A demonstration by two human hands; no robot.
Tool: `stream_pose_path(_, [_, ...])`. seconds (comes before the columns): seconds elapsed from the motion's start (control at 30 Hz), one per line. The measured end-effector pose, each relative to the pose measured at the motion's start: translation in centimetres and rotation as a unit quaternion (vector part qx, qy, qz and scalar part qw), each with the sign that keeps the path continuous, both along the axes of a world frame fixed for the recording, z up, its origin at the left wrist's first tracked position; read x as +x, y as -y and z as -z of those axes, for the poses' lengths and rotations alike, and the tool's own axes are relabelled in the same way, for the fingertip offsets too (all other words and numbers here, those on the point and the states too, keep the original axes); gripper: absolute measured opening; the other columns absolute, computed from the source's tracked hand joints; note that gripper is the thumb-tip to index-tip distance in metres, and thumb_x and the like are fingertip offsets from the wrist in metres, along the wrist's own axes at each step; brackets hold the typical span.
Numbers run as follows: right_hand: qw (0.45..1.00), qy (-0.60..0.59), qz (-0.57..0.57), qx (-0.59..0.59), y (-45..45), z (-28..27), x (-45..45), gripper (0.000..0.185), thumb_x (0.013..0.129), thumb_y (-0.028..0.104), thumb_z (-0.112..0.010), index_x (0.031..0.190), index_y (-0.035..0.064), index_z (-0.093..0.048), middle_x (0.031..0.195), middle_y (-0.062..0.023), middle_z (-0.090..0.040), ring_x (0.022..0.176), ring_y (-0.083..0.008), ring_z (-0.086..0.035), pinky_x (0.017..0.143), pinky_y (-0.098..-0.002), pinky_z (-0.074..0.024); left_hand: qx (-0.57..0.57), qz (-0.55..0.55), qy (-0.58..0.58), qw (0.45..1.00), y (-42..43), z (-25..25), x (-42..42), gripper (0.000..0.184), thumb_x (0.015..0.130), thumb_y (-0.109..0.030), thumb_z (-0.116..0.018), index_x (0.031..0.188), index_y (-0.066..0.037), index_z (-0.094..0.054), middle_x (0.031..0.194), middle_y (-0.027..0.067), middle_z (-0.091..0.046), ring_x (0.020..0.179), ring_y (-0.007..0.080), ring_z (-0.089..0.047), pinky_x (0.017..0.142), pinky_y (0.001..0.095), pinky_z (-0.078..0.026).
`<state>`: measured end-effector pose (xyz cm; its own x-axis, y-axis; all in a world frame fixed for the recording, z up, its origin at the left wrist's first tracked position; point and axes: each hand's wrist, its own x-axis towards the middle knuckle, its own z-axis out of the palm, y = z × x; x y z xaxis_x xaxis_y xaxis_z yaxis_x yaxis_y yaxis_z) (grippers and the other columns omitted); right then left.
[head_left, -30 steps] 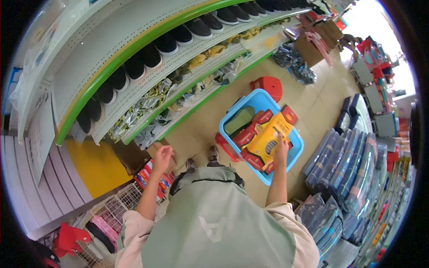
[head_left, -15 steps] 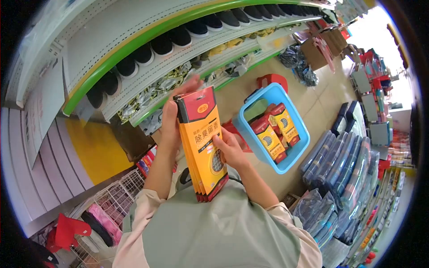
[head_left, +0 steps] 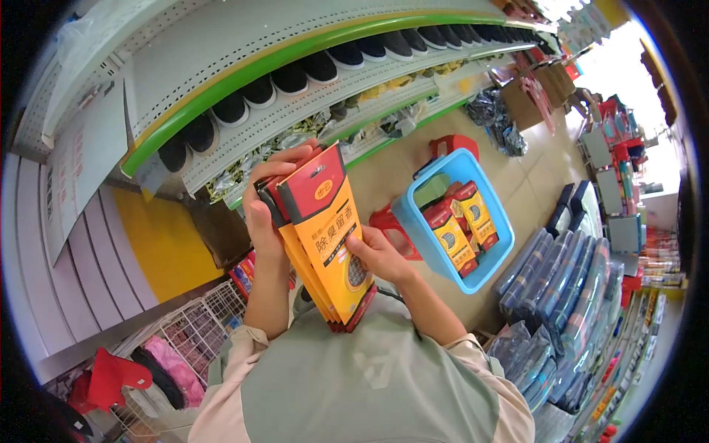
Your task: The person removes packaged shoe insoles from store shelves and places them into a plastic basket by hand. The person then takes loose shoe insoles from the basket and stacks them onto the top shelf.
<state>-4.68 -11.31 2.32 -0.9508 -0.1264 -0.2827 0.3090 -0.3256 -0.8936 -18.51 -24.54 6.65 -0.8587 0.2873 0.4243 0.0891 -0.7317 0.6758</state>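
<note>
Now the top and left edge of the stack of packets are clasped by the left hand, whose fingers were blurred above it half a second ago, and the right edge is pinched by the right hand, thumb on the front. With that, the stack seems steadied from both sides before the green apron, its front packet slightly fanned out, while more packets are seen in the blue bin.

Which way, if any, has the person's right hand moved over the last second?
Yes: judged against the blue basket, the right hand has moved out of it, leftward in the view, and now holds packets.
</note>
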Motion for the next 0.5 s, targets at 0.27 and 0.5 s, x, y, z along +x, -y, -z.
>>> stream_pose_path(0.27, [1.000, -0.013, 0.011, 0.026, 0.8, -1.8, 0.6, 0.043, 0.099, 0.030, -0.053, 0.127, -0.0027, -0.049, 0.115, -0.0050, -0.062, 0.103, -0.0095, -0.056, 0.090, -0.0278, -0.0467, -0.039, -0.027, -0.044, 0.998, 0.3, -1.5, 0.5, 0.072, 0.082, -0.066, -0.058, 0.106, 0.001, -0.057, 0.122, 0.0268, -0.055, 0.121, 0.0396, -0.051, 0.104, 0.0506, -0.039])
stream_pose_path(0.5, [0.984, -0.034, 0.165, 0.056, -0.2, -1.2, 1.2, 0.037, 0.099, 0.028, -0.053, 0.120, -0.0027, -0.054, 0.108, -0.0037, -0.065, 0.096, -0.0088, -0.059, 0.084, -0.0266, -0.0484, -0.151, 0.033, 0.034, 0.987, 0.1, 1.2, 3.8, 0.098, 0.080, -0.065, -0.063, 0.144, 0.000, -0.027, 0.142, 0.0175, -0.040, 0.127, 0.0262, -0.046, 0.105, 0.0396, -0.038])
